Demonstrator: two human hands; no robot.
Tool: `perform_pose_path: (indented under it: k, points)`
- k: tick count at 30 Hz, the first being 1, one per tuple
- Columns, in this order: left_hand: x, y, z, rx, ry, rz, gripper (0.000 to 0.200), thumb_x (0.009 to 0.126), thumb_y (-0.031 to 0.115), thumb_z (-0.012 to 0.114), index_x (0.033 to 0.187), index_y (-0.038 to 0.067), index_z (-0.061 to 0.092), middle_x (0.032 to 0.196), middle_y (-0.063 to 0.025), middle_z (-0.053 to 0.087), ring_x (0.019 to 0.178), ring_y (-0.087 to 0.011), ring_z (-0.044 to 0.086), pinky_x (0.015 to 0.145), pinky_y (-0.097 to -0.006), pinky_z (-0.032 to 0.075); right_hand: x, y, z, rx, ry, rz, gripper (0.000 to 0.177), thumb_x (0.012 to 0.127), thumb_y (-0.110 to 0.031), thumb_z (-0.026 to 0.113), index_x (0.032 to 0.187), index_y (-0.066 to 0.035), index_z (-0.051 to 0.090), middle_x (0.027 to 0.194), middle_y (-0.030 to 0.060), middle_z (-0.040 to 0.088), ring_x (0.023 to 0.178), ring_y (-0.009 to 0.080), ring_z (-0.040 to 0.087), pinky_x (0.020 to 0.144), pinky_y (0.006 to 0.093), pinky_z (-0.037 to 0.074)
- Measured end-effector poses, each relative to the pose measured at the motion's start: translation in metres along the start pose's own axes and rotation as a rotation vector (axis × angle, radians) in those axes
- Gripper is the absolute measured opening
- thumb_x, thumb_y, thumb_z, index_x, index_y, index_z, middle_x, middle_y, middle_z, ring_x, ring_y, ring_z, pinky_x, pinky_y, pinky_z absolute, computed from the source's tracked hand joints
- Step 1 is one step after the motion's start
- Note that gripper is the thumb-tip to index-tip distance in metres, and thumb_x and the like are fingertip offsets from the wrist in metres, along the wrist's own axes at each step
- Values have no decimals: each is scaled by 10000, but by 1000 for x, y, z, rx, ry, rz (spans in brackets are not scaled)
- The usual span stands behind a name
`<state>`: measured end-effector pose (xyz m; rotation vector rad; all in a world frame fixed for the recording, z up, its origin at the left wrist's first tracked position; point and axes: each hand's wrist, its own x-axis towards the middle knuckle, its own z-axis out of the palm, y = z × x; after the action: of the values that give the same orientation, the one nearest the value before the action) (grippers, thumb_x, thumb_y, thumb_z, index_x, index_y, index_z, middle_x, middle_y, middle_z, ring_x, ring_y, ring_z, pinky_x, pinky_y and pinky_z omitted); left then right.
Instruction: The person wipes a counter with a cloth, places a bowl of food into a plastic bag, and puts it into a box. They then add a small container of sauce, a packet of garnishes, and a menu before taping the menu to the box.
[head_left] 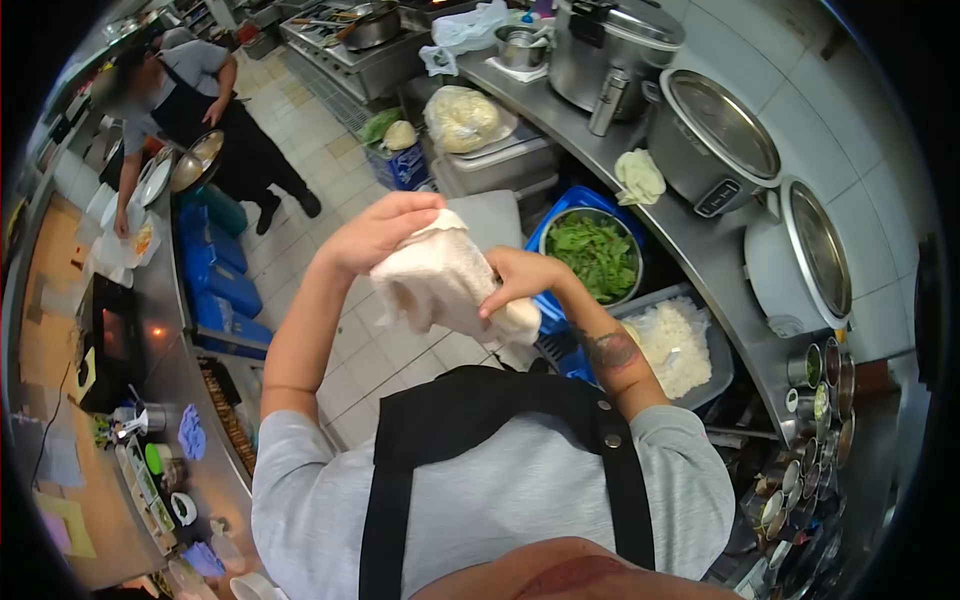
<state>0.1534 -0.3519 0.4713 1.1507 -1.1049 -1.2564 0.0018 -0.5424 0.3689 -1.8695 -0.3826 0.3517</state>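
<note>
Just left of the steel bowl of greens (pixel 641 262), I have a white cloth (pixel 440 275) between both hands. The left hand (pixel 385 232) grips its far edge with curled fingers; the right hand (pixel 522 275), nearer the bowl, pinches the other end, thumb outward. The long axis slants from the left hand rightward and toward my apron (pixel 480 410). Left of the bowl, tiled floor (pixel 350 360) shows beyond the loose folds.
</note>
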Motion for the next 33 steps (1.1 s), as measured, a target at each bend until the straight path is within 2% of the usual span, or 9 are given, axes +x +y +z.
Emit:
perform_pose_path:
  k: [2, 7, 9, 14, 20, 26, 29, 30, 33]
  points:
    - [-6, 2, -22, -259, -93, 86, 221, 957, 186, 503, 1049, 0, 579, 996, -49, 637, 865, -102, 613, 749, -256, 510, 13, 10, 13, 200, 90, -21, 501, 762, -271, 763, 1128, 22, 587, 1051, 78, 649, 928, 128, 591, 829, 292, 478]
    - [-20, -120, -44, -450, 737, 178, 488, 973, 340, 363, 1239, -47, 493, 1199, -207, 580, 1073, -293, 593, 987, -422, 444, 29, -29, 16, 926, 558, -106, 444, 959, -321, 493, 1217, 40, 510, 1170, 126, 604, 1017, 195, 613, 900, 331, 489]
    - [-26, -173, -25, -1480, 187, 309, 679, 948, 506, 337, 1328, -52, 407, 1339, -226, 468, 1240, -325, 465, 1090, -459, 302, 35, -30, 7, 963, 678, -108, 464, 981, -346, 435, 1227, 40, 508, 1180, 141, 599, 1051, 214, 602, 929, 343, 468]
    - [-64, -143, -22, -1264, 34, 320, 859, 896, 638, 348, 1431, -24, 228, 1470, -210, 286, 1368, -377, 250, 1129, -513, 153, 23, -14, -13, 1035, 841, 29, 402, 983, -307, 441, 1186, 25, 542, 1123, 129, 626, 1007, 227, 619, 890, 358, 488]
    - [-87, -82, -83, -510, 269, 226, 612, 817, 27, 573, 1362, -49, 306, 1311, -205, 476, 1157, -265, 538, 987, -396, 451, 7, -29, -50, 611, 934, 65, 378, 979, -304, 451, 1088, 35, 577, 1002, 125, 658, 858, 191, 649, 787, 327, 516]
    - [-74, -54, -141, -821, 163, 361, 476, 986, 314, 340, 1327, -15, 392, 1357, -218, 444, 1211, -330, 488, 1045, -471, 369, 5, -50, -69, 748, 869, -29, 365, 967, -261, 489, 1152, 50, 539, 1102, 142, 622, 958, 198, 629, 848, 336, 507]
    - [-48, -106, -81, -303, 754, 399, 594, 985, 451, 247, 1409, 39, 305, 1451, -151, 345, 1334, -332, 330, 1106, -477, 259, 13, -31, -77, 860, 938, -46, 384, 968, -249, 491, 1205, 53, 503, 1171, 151, 587, 1049, 212, 594, 891, 350, 492]
    - [-46, -104, -54, -714, 834, 310, 622, 980, 480, 236, 1428, 50, 279, 1471, -130, 321, 1358, -326, 289, 1121, -463, 230, 13, -21, -79, 817, 953, 3, 382, 970, -249, 486, 1217, 43, 498, 1175, 149, 586, 1050, 218, 594, 896, 354, 490]
    - [-56, -124, -76, -999, 355, 170, 598, 968, 421, 346, 1353, -37, 357, 1378, -203, 421, 1278, -329, 413, 1079, -482, 307, 5, -5, -79, 632, 997, 163, 423, 965, -271, 493, 1274, 17, 465, 1200, 145, 575, 1056, 239, 587, 905, 369, 480]
